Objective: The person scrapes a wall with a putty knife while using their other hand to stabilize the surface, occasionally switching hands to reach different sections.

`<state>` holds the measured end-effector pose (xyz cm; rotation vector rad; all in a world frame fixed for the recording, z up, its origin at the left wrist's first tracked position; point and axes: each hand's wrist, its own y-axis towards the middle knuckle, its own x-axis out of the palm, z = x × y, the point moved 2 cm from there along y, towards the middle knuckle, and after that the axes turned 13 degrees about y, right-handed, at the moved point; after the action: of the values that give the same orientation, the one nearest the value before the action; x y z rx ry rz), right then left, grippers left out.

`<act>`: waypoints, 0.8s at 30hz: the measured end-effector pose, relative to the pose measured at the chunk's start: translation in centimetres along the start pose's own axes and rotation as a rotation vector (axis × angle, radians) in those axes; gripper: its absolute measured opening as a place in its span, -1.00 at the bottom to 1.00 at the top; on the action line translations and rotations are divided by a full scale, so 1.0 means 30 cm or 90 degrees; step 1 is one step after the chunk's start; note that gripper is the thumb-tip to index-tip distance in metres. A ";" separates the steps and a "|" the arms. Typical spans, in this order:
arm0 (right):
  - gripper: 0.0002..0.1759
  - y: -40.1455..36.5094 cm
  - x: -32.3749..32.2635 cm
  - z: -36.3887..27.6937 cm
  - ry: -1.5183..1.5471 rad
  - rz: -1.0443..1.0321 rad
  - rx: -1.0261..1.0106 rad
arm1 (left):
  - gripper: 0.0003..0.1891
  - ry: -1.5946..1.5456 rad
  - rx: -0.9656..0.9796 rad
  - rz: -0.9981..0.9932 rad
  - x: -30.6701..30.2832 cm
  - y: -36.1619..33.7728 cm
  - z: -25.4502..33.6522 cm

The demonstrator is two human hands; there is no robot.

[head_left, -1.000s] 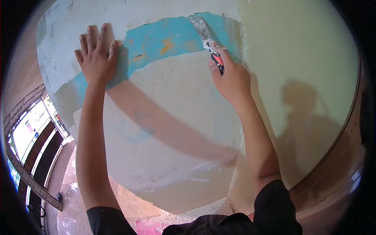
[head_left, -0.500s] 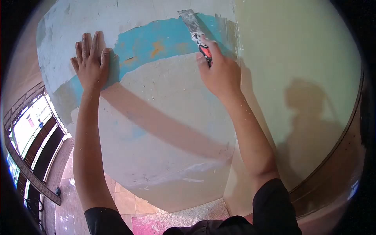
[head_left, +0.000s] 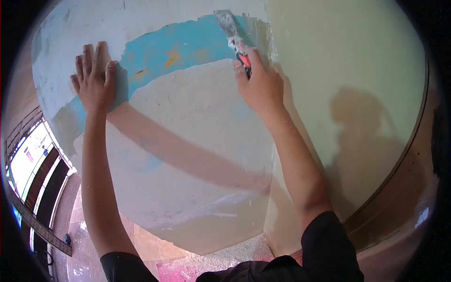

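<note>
My right hand (head_left: 259,84) grips a paint scraper (head_left: 227,24) by its red and black handle. The scraper points up and to the left, its worn metal blade at the upper edge of a turquoise paint band (head_left: 197,42) on the wall. Flaking pale paint (head_left: 84,23) borders the band above, and bare greyish plaster (head_left: 202,113) lies below it. To the left, my left hand (head_left: 95,89) rests flat on the wall with fingers spread, holding nothing, at the band's left part.
A pale green wall (head_left: 385,61) meets the scraped wall at a corner just right of my right hand. Below, whitish flakes (head_left: 235,254) cover the floor beside a pink patch (head_left: 176,272). At far left is a barred opening (head_left: 35,145) to the outside.
My view has swung slightly right, so the wall and left hand sit further left in it. The scraper has shifted right along the wall, closer to the corner. My left hand stays planted.
</note>
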<state>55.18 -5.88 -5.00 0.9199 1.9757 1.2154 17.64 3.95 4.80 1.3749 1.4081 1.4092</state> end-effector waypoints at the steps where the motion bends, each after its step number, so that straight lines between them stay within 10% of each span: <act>1: -0.56 -0.032 0.015 0.034 -0.005 0.002 0.002 | -0.39 0.000 0.001 0.011 0.006 0.000 -0.002; 24: -0.58 -0.049 -0.075 0.127 0.068 0.093 -0.023 | -0.41 -0.004 0.007 0.040 0.001 -0.004 -0.004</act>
<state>59.14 -6.40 -7.43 1.0145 1.9903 1.4043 17.50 3.96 4.70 1.4395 1.3814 1.4382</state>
